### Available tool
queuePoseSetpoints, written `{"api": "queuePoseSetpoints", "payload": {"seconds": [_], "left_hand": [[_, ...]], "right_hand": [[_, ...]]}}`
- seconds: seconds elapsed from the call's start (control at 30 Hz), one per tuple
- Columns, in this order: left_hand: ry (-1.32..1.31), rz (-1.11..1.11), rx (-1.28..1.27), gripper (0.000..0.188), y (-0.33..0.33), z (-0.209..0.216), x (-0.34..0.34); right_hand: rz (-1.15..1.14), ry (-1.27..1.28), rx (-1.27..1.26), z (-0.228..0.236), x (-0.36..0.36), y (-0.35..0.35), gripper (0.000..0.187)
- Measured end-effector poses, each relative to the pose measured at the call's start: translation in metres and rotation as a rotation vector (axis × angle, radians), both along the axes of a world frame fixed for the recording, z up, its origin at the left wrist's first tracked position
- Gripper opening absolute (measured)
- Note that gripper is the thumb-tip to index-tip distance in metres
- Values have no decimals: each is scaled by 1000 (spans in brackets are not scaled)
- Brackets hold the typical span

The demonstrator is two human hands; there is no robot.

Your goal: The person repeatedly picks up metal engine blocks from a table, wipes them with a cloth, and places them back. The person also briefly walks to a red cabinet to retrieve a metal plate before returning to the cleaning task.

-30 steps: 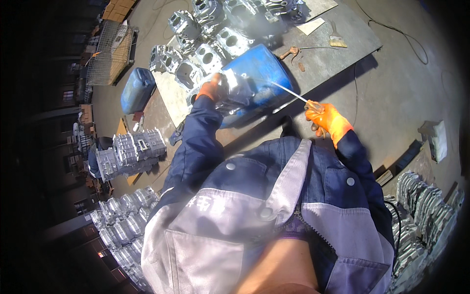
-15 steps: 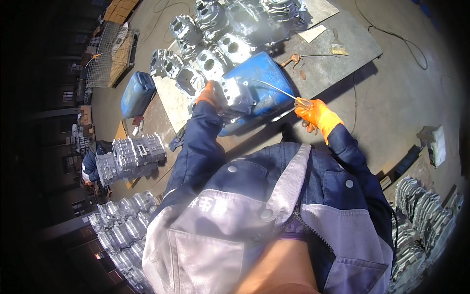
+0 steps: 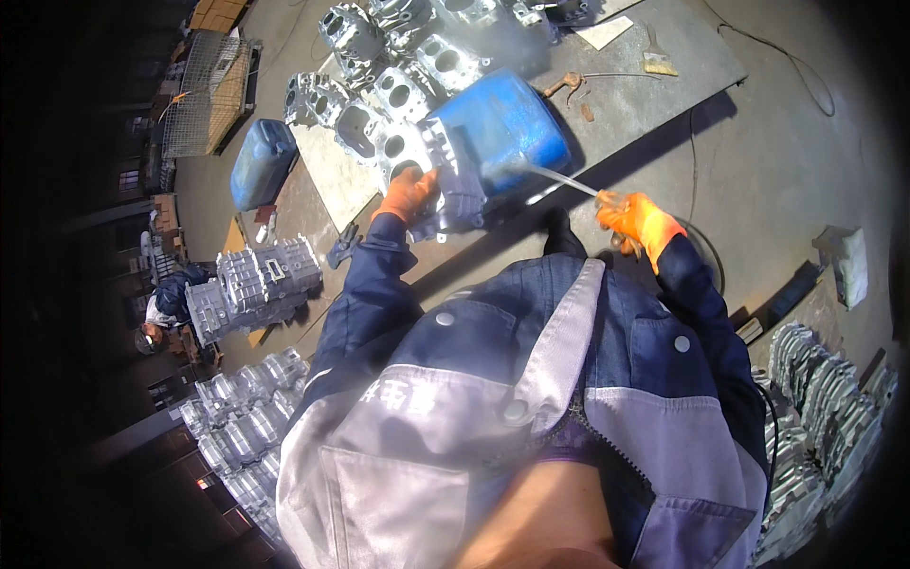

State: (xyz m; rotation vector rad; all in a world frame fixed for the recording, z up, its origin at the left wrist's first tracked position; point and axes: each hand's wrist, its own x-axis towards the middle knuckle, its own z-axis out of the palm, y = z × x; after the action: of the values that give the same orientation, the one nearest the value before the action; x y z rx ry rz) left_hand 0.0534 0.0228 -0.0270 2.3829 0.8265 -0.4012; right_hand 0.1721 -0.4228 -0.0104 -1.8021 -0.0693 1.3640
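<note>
The blue container (image 3: 517,119) lies on the worktop (image 3: 678,100), and at its left, near end is the silvery metal casting (image 3: 457,185), overlapping it in this view; whether the casting rests on it or is held just clear, I cannot tell. The left hand (image 3: 409,195), in an orange glove, is clamped on the casting's left side, left of the container. The right hand (image 3: 640,226), also gloved in orange, is to the right and nearer the wearer than the container, fingers wrapped around one end of a thin pale rod (image 3: 572,181). The rod slants toward the container's near side, its far end too blurred to tell whether it touches anything. Beyond the container and to its left, more castings (image 3: 398,93) crowd the worktop. To its right lie a rusty-brown hand tool (image 3: 569,82) with a thin stem, a small brown piece (image 3: 587,113) and, farther out, a flat brush (image 3: 658,59). Well left of the container are a second blue jerrycan (image 3: 263,164) and a large ribbed housing (image 3: 270,280).
</note>
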Motion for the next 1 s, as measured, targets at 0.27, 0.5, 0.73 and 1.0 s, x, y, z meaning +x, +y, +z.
{"api": "queuePoseSetpoints", "payload": {"seconds": [0.27,0.5,0.73,1.0], "left_hand": [[189,129,356,72,-67,48,15],[153,172,389,67,-70,43,12],[170,196,392,68,-67,40,14],[166,215,368,65,-68,43,14]], "right_hand": [[-146,168,210,-19,-24,33,35],[-204,97,162,-37,-26,37,26],[-184,120,-20,-25,-26,39,21],[-162,96,19,-16,-24,38,25]]}}
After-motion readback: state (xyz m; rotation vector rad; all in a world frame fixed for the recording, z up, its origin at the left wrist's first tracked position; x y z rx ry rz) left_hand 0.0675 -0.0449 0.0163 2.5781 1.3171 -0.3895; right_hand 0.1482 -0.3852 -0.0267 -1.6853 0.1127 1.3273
